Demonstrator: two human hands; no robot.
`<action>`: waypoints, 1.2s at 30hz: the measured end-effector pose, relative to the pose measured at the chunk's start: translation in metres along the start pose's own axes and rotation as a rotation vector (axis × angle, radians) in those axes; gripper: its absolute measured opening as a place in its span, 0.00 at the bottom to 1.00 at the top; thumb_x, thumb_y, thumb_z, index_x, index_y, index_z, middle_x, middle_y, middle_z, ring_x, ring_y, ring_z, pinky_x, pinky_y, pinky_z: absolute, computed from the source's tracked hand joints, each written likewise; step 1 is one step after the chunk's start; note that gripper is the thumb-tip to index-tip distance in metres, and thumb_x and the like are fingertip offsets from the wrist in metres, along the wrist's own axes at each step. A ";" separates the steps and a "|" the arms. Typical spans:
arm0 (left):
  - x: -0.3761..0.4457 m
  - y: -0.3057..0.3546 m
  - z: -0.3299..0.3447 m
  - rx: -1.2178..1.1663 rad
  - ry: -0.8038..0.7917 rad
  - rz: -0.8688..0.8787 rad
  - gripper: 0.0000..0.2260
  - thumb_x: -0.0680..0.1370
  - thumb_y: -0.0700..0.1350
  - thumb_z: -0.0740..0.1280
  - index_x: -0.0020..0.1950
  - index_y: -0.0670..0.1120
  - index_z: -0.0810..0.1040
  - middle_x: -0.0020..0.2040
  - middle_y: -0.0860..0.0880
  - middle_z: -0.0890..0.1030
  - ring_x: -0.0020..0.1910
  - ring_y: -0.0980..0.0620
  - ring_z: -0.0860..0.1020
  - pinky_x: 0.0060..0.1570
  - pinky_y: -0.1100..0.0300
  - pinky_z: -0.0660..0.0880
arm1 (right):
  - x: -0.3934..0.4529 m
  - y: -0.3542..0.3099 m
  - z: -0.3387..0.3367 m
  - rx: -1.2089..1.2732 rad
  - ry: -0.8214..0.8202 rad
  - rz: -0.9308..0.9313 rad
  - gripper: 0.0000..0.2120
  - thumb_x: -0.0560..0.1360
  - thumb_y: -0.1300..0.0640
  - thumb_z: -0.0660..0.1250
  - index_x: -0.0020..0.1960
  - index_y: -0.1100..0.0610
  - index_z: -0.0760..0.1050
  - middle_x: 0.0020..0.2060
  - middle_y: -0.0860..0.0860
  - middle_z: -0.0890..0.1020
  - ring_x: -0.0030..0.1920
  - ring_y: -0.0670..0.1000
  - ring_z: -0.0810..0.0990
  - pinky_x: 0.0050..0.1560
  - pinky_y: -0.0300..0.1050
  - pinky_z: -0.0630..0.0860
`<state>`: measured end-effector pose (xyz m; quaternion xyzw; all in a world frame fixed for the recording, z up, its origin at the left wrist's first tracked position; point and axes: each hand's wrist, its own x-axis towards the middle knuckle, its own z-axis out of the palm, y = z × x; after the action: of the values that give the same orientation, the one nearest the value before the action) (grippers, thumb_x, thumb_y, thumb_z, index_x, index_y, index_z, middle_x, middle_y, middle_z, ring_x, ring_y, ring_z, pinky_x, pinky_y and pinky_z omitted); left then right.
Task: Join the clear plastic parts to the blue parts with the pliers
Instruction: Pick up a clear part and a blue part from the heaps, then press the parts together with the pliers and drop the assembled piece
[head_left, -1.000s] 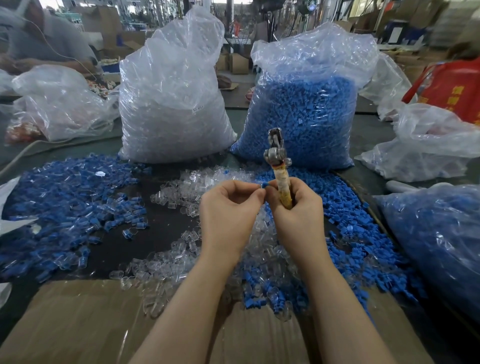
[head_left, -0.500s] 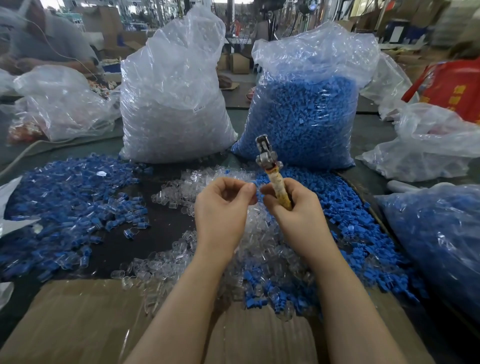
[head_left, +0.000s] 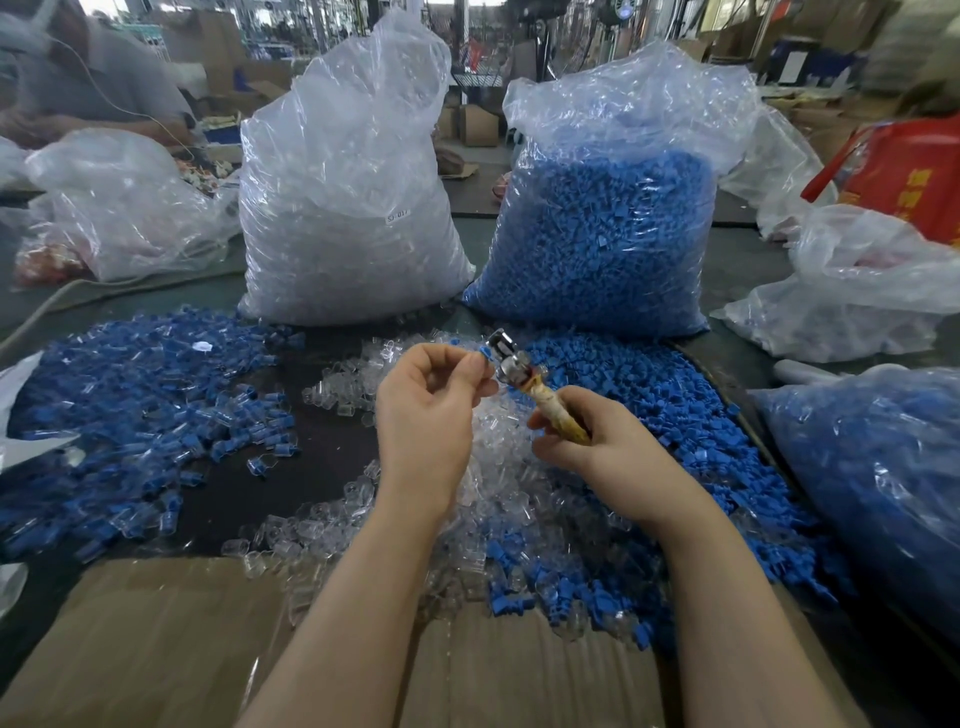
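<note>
- Even, soft daylight-like brightness; no hard shadows anywhere.
- White glare streaks on the crinkled clear bag (head_left: 348, 208) and the bag of blue parts (head_left: 608, 208).
- Centre is sharp; the far background is hazy and smeared.
- Wide-angle bending curves the edges, and the corners are blurred.
- The dark desk (head_left: 332, 395) reads dim between the piles.

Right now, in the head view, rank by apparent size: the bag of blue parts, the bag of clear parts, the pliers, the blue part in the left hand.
1-2. Bag of clear parts and bag of blue parts: look alike, unranked.
3. Pliers.
4. Blue part pinched in the left hand.
</note>
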<state>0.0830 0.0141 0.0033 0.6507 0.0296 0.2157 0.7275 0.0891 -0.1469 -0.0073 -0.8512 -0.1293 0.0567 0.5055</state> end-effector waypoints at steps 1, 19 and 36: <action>0.000 0.000 0.000 0.008 0.002 0.007 0.06 0.78 0.35 0.68 0.42 0.43 0.78 0.34 0.52 0.81 0.34 0.59 0.80 0.38 0.68 0.76 | 0.000 0.001 0.000 0.006 -0.008 0.003 0.05 0.76 0.59 0.70 0.51 0.54 0.75 0.43 0.55 0.79 0.39 0.54 0.75 0.44 0.52 0.74; -0.001 0.005 -0.002 0.054 -0.030 0.042 0.06 0.79 0.35 0.67 0.43 0.43 0.78 0.34 0.53 0.81 0.34 0.61 0.80 0.38 0.69 0.76 | 0.001 -0.004 0.005 -0.156 -0.003 -0.029 0.08 0.73 0.64 0.66 0.44 0.52 0.73 0.32 0.46 0.73 0.28 0.42 0.68 0.31 0.40 0.66; 0.013 0.004 -0.023 -0.281 0.124 -0.334 0.03 0.78 0.39 0.68 0.49 0.41 0.80 0.40 0.48 0.86 0.38 0.55 0.84 0.36 0.66 0.79 | 0.005 0.002 0.007 -0.201 0.120 0.002 0.04 0.71 0.59 0.64 0.43 0.52 0.69 0.31 0.48 0.72 0.30 0.49 0.68 0.33 0.46 0.65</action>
<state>0.0867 0.0402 0.0065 0.5147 0.1515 0.1337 0.8332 0.0928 -0.1403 -0.0125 -0.8995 -0.1030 -0.0072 0.4245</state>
